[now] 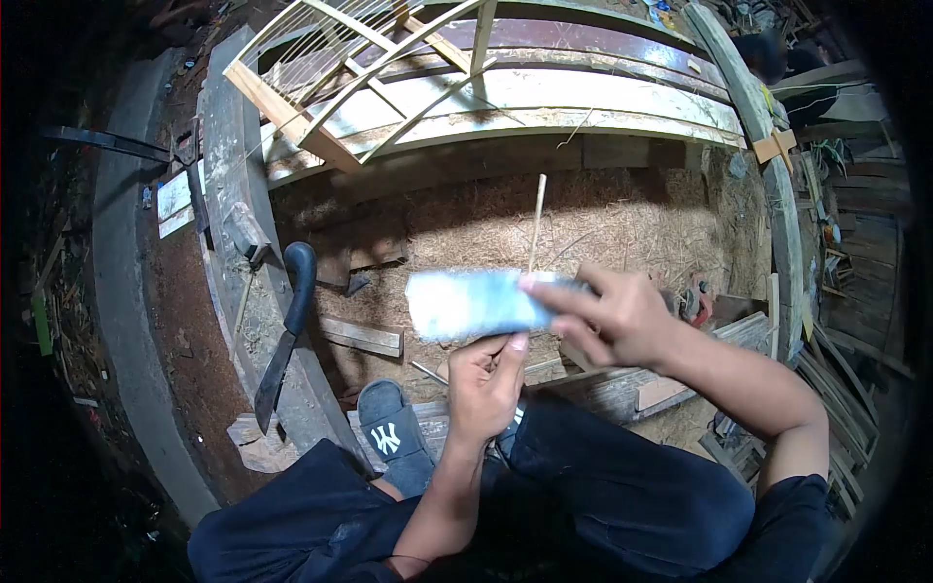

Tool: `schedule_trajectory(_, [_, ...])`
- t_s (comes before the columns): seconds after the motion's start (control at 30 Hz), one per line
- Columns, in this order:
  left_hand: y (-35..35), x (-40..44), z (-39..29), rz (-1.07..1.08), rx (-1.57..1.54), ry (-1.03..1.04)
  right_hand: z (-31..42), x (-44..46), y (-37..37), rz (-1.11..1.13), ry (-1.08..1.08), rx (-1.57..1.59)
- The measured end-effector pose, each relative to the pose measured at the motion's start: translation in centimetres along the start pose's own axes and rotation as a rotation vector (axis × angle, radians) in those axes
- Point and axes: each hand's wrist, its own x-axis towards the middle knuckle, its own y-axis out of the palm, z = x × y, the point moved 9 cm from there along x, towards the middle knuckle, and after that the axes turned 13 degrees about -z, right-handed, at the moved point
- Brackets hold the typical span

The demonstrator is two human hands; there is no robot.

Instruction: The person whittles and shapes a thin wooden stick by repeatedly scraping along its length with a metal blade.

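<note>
A broad pale blade-like piece (471,304), blurred and glaring in the light, lies crosswise above my left hand (486,389). My left hand's fingers are bent just under it, pressed together around something I cannot make out. At the piece's right end is my right hand (617,316), blurred, its fingers bent around a dark part that looks like a handle. A thin wooden stick (537,219) points up from behind the pale piece, its lower end hidden.
A wood and wire cage frame (389,58) rests on planks (544,102) at the top. A dark-handled machete (292,330) leans on the left beam (238,185). Wood shavings (612,223) cover the ground. A slippered foot (394,437) is below.
</note>
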Motion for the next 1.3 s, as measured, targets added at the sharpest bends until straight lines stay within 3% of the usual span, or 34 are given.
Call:
schedule_trajectory(0.07, [-0.6,-0.9,1.0,-0.118,0.027,-0.026,1.7,0.2,-0.1,0.063,-0.073,0.002])
schedule_trajectory(0.17, [0.6,-0.2,-0.8,0.051,0.046,-0.016,-4.9,0.7,-1.7,-0.241,0.199,-0.072])
schedule_trajectory(0.2, [0.7,-0.3,-0.9,0.053,0.042,-0.012,-4.5,0.7,-2.1,-0.242,0.194,-0.075])
schedule_trajectory(0.27, [1.0,-0.3,-0.7,0.051,0.021,-0.021,-2.4,0.8,-1.1,0.028,0.112,-0.086])
schedule_trajectory(0.33, [0.0,-1.0,0.8,-0.059,0.006,-0.035,1.8,0.7,-0.9,0.045,-0.069,-0.001])
schedule_trajectory(0.43, [0.9,-0.5,-0.4,0.059,-0.044,-0.024,-1.3,0.8,-0.7,0.052,-0.023,-0.05])
schedule_trajectory(0.5, [0.9,-0.2,-0.4,0.04,-0.057,-0.05,-5.7,0.9,-2.5,-0.224,0.182,-0.174])
schedule_trajectory(0.53, [0.9,-0.2,-0.2,0.034,-0.054,-0.046,-4.6,1.5,-2.8,-0.226,0.178,-0.168])
schedule_trajectory(0.6, [0.9,-1.0,0.5,0.046,-0.121,-0.047,1.5,1.6,-1.4,0.036,-0.058,-0.013])
schedule_trajectory(0.63, [1.0,-0.7,0.3,0.03,-0.079,-0.069,0.5,1.5,-1.0,0.083,-0.008,-0.031])
schedule_trajectory(0.97, [1.1,0.2,0.3,0.047,0.041,-0.054,-1.2,1.3,0.0,0.072,-0.035,-0.134])
schedule_trajectory(1.03, [0.9,0.0,-0.2,0.055,-0.045,-0.078,-6.1,1.3,-1.5,-0.14,0.202,-0.121])
schedule_trajectory(1.07, [0.9,-0.1,-0.3,0.055,-0.044,-0.077,-7.7,1.6,-2.5,-0.129,0.284,-0.189])
schedule_trajectory(1.13, [1.5,-0.4,-0.6,0.131,-0.048,-0.063,-7.5,1.9,-3.2,-0.143,0.282,-0.148])
schedule_trajectory(1.3, [1.2,-0.2,0.2,0.076,-0.059,-0.079,0.1,1.7,-0.6,0.067,-0.042,-0.104])
